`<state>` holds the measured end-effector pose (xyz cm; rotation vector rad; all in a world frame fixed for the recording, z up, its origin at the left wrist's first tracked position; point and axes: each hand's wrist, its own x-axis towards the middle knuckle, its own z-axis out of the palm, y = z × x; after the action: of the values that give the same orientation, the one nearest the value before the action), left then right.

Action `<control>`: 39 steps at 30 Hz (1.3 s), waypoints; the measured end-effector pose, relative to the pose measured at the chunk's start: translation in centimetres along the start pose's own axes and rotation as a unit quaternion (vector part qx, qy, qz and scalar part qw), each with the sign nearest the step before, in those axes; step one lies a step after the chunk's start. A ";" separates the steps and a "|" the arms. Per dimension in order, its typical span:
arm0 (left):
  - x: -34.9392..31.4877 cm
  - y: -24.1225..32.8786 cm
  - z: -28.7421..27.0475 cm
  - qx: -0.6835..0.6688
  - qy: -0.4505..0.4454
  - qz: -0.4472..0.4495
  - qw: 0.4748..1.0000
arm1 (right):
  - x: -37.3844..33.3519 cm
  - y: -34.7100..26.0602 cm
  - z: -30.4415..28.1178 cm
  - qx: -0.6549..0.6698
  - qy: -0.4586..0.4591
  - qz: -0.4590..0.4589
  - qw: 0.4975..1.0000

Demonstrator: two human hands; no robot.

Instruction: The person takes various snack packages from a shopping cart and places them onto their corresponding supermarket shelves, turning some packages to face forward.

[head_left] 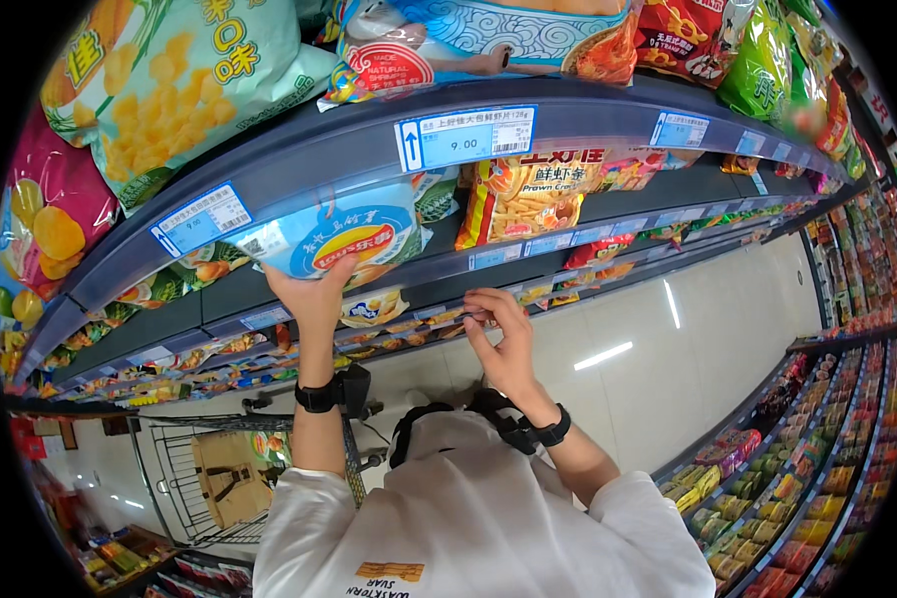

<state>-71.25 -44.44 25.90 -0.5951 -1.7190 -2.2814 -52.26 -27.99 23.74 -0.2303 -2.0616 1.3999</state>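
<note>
My left hand (pixel 311 297) grips the lower edge of a light blue and white bag of potato chips (pixel 367 227) on the second shelf. Its thumb presses on the front, while the other fingers are mostly hidden by the bag. Out in front of the shelves, my right hand (pixel 503 341) hangs in the air with bent fingers and the thumb apart. Nothing shows in it. To the right of the chips stands a yellow and red bag of prawn snacks (pixel 528 199). A smaller white and yellow snack bag (pixel 374 307) lies on a lower shelf.
Big snack bags, including a pale green one (pixel 184 95), fill the upper shelf, whose curved front edge (pixel 339 149) carries price labels. A wire shopping cart (pixel 184 488) with a cardboard box (pixel 231 478) stands at lower left. Packed shelves (pixel 787 488) line the aisle's right side.
</note>
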 end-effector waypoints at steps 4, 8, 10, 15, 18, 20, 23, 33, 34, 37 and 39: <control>0.6 -1.0 0.8 0.047 -0.014 0.025 0.998 | 1.4 1.0 -1.3 0.030 -0.014 -0.003 0.999; 0.1 -1.7 1.9 0.033 0.011 0.018 0.999 | 2.1 1.9 -2.3 0.027 -0.024 -0.012 0.999; -0.2 -2.5 1.8 0.038 0.034 0.022 0.998 | 2.4 2.1 -2.5 0.032 -0.032 -0.009 0.999; -0.9 -2.7 3.0 0.129 0.056 0.062 0.988 | 3.0 2.4 -2.8 0.053 -0.018 0.000 0.998; -0.9 -2.5 3.3 0.137 0.054 0.069 0.987 | 3.5 2.3 -2.9 0.050 -0.022 -0.015 0.998; -0.9 -2.6 3.6 0.128 0.047 0.068 0.988 | 3.8 2.2 -2.9 0.048 -0.021 -0.018 0.998; -1.0 -2.8 4.0 0.144 0.037 0.086 0.985 | 4.2 2.3 -2.9 0.041 -0.016 -0.033 0.999; -0.7 -2.8 4.6 0.215 0.062 0.142 0.964 | 4.4 2.5 -2.0 0.034 0.000 -0.040 0.999; -0.6 -2.9 4.5 0.229 0.058 0.150 0.960 | 4.2 2.6 -1.8 0.038 -0.012 -0.038 0.998; -0.2 -3.2 4.2 0.292 0.038 0.194 0.936 | 3.9 2.5 -1.7 0.018 -0.023 -0.054 0.998; -0.4 -2.2 3.9 0.348 0.028 0.234 0.908 | 3.7 1.4 -1.0 -0.021 -0.028 -0.095 0.995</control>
<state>-71.13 -40.07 24.71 -0.6667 -1.9271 -1.2348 -54.84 -24.89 24.16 -0.0113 -2.0987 1.2608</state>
